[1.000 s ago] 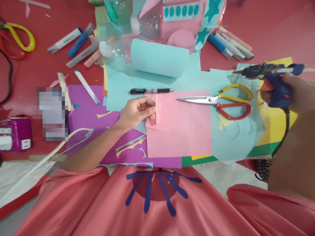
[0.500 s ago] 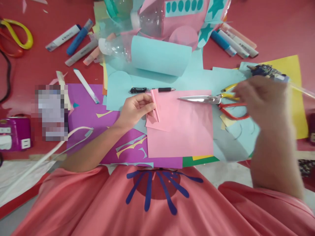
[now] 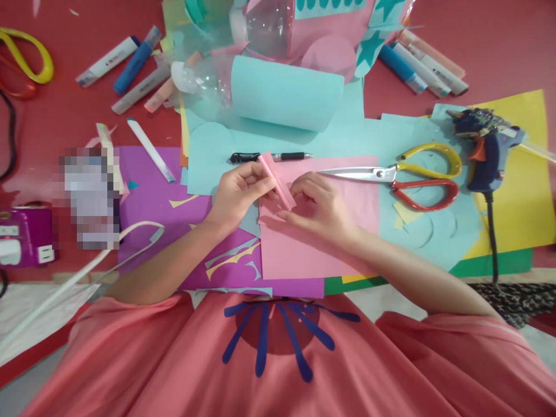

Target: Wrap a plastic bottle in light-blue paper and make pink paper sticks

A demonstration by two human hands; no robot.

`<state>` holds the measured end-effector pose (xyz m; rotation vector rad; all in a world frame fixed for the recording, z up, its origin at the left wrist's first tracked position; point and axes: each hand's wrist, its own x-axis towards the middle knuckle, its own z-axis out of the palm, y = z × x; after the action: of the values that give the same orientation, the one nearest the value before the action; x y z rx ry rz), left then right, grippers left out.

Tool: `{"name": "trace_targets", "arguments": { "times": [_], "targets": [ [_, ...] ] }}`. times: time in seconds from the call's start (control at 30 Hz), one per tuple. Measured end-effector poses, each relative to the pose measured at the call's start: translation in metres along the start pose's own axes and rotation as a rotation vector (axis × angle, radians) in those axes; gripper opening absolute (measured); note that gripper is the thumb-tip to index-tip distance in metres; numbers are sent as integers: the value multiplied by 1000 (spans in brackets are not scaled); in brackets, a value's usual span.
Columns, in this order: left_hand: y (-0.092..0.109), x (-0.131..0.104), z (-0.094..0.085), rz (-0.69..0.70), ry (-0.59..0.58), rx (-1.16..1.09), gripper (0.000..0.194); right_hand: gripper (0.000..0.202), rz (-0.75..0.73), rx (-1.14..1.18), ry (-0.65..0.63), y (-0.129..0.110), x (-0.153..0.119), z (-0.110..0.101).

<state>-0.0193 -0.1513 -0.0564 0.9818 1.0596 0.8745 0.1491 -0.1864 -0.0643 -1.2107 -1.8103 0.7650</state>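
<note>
My left hand [image 3: 238,192] pinches a narrow strip of folded or rolled pink paper [image 3: 280,184] between thumb and fingers. The strip slants, its lower end pointing toward my right hand [image 3: 325,209]. That hand's thumb and fingers are apart around the strip's lower end; whether they touch it I cannot make out. Beneath both hands lies a pink paper sheet [image 3: 313,255]. Scissors [image 3: 383,174] with yellow and red handles lie just beyond my right hand, blades toward the left. A black pen [image 3: 295,156] lies past the strip's upper end.
A blue glue gun [image 3: 493,153] lies at the right, its cord running toward me. At the back, a plastic bottle wrapped in light-blue paper [image 3: 286,92] lies on its side. Markers [image 3: 139,61] lie at back left. Paper scraps [image 3: 230,258] cover the purple sheet [image 3: 150,202].
My right hand has come left from above the scissors and glue gun to the pink strip. The strip has tilted, its lower end swinging right. My left hand keeps its grip.
</note>
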Motion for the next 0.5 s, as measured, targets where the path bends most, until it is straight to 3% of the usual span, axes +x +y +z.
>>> {"name": "trace_targets", "arguments": {
  "times": [0.23,0.5],
  "targets": [
    [-2,-4,2,14,10,-12,26,12,-124,12,43,6,2,-7],
    [4,-5,1,43,-29,142,26,10,-29,95,55,12,8,-20]
  ]
}}
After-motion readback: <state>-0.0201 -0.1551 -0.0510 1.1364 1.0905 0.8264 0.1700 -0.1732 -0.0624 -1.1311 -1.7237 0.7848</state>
